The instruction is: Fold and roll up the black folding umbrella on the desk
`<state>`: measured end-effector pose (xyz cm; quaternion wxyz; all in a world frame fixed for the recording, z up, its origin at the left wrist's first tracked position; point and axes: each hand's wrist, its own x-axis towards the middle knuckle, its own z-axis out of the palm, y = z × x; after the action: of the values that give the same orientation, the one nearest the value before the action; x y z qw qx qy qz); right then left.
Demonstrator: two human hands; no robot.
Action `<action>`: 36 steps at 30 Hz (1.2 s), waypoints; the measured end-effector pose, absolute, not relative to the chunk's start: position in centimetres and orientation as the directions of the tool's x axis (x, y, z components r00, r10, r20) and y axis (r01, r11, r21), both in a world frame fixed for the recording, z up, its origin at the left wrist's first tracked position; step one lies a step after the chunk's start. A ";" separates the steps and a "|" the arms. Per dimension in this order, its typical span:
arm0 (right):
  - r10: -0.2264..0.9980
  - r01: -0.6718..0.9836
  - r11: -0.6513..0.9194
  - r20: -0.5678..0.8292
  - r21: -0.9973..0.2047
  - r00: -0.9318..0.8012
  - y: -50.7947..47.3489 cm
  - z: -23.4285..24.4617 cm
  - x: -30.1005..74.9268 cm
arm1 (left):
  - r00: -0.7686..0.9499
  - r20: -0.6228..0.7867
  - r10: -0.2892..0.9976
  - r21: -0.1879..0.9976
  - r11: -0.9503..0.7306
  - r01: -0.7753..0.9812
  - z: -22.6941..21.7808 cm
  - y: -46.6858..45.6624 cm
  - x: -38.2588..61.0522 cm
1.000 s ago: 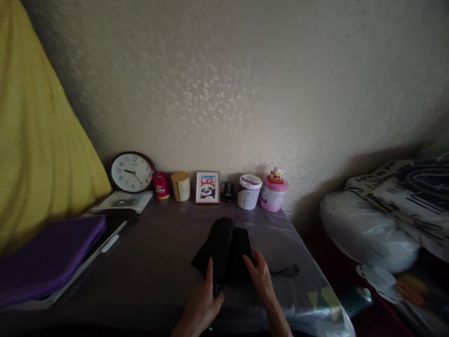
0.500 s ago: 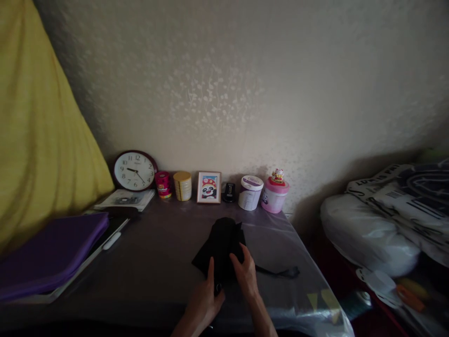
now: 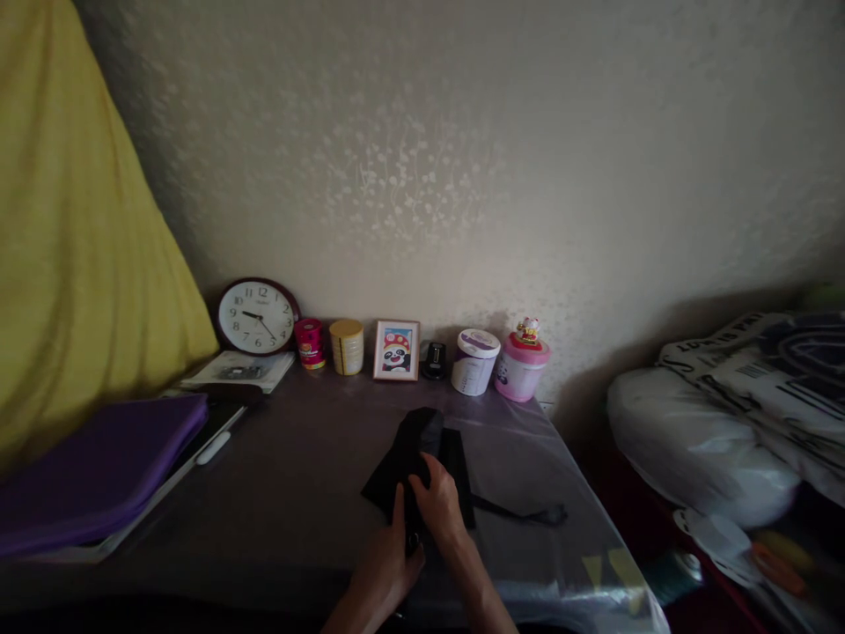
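Observation:
A black folding umbrella (image 3: 422, 431) lies on the table, its cloth panels loose and its top pointing at the wall. My left hand (image 3: 389, 563) is closed round its near end, the index finger stretched along the cloth; a small shiny part shows beside the thumb. With thumb and fingers bent, my right hand (image 3: 441, 504) grips the cloth near the middle. One dark flap (image 3: 457, 453) spreads out to the right of that hand. A thin black strap (image 3: 521, 512) trails to the right on the tabletop. The handle is mostly hidden by my left hand.
Along the wall stand a clock (image 3: 259, 317), a red can (image 3: 310, 343), a yellow-lidded tin (image 3: 347, 348), a framed panda picture (image 3: 396, 350) and two tubs (image 3: 475, 363). A purple folder (image 3: 112, 462) lies left. White bags (image 3: 693, 431) sit beyond the table's right edge.
My right hand has moved left across the cloth, closer to my left hand. The flap to the right now lies uncovered. My left hand keeps its hold.

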<state>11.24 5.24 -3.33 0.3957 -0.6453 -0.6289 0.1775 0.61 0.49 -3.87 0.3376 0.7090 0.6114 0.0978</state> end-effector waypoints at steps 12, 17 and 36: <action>0.924 0.812 0.284 0.371 -0.509 -0.090 3.6 -2.8 10.1 | 0.161 -0.241 0.957 0.633 0.029 0.773 -4.2 0.6 1.0; 0.903 0.780 0.367 0.396 -0.507 -0.167 2.7 -2.4 10.2 | 0.143 -0.182 0.973 0.681 0.020 0.732 -5.0 0.6 0.8; 0.752 0.612 0.629 0.574 -0.479 -0.323 5.9 -5.1 14.9 | 0.229 -0.146 0.962 0.715 -0.058 0.696 -4.9 0.5 0.0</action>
<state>14.94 5.92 -5.14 0.4006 -0.4218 -0.8087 0.0872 0.03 0.47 -4.89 0.3492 0.7018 0.5910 0.1904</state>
